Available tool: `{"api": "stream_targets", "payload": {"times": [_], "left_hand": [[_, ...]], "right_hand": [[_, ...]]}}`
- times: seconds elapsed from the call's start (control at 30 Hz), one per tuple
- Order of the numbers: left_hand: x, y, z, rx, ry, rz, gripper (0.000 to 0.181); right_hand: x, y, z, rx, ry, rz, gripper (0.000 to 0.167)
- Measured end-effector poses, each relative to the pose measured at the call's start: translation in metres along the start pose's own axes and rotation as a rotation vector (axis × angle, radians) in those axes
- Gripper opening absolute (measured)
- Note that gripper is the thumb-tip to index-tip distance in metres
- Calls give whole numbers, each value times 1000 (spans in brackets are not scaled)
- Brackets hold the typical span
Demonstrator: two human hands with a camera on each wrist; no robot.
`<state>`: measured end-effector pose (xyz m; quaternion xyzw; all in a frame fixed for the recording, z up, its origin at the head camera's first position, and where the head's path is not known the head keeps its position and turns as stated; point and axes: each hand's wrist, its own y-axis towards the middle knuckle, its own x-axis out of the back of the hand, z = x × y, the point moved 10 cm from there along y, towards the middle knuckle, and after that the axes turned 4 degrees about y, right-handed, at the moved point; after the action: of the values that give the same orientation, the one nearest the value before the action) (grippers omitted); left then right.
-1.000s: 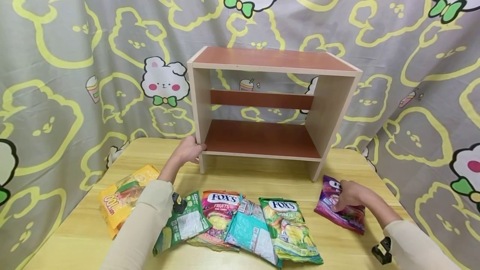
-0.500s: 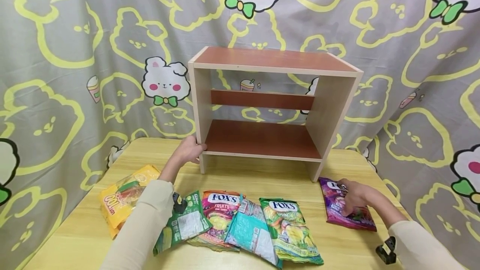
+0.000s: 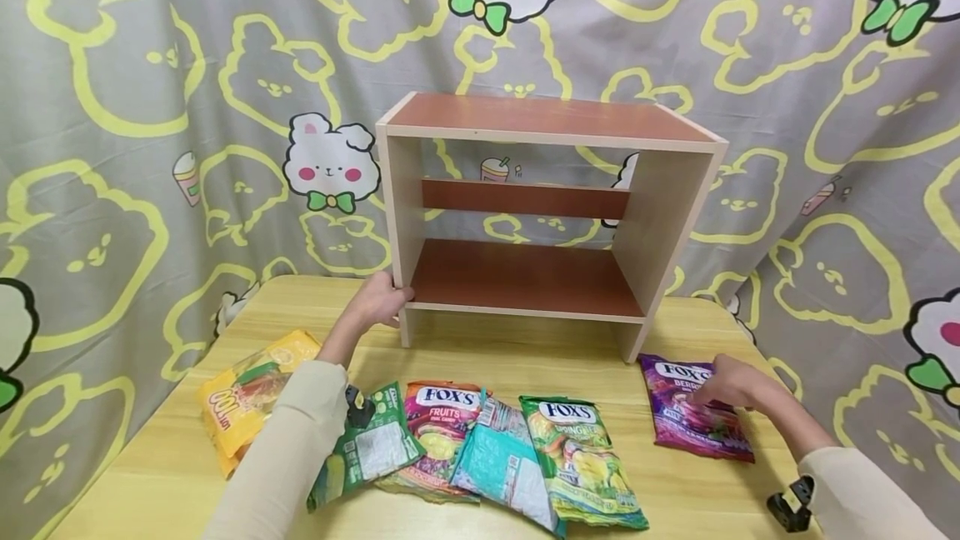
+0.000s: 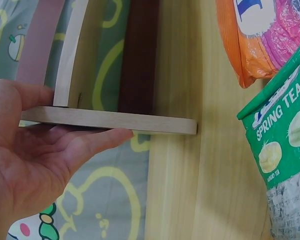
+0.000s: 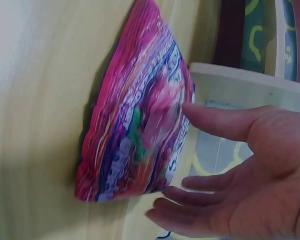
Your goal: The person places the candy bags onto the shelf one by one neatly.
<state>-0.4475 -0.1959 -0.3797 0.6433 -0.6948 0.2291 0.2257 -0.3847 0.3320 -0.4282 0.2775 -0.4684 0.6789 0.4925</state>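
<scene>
At the front left of a small wooden shelf, my left hand grips the side panel near the lower board. In the left wrist view the thumb is on one side of that panel and the fingers on the other. A purple Fox's candy bag lies face up on the table at the right, by the shelf's right leg. My right hand is over its right edge. The right wrist view shows the right fingers spread and loosely bent beside the bag, holding nothing.
On the table lie more candy bags: a yellow one, a green one, a red-orange Fox's one, a teal one and a green Fox's one. A patterned curtain hangs behind.
The purple bag has shifted right and straightened on the table. My right hand has since drawn back to the right, off its face. The left hand has stayed on the shelf.
</scene>
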Motion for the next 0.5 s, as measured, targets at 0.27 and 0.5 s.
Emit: {"api": "stream_targets", "payload": {"times": [0.27, 0.5], "left_hand": [[1, -2, -2, -12, 3, -7, 50], [1, -2, 0, -13, 0, -8, 51]], "right_hand": [[-14, -6, -31, -175, 117, 121, 106], [-19, -3, -40, -215, 153, 123, 102]]}}
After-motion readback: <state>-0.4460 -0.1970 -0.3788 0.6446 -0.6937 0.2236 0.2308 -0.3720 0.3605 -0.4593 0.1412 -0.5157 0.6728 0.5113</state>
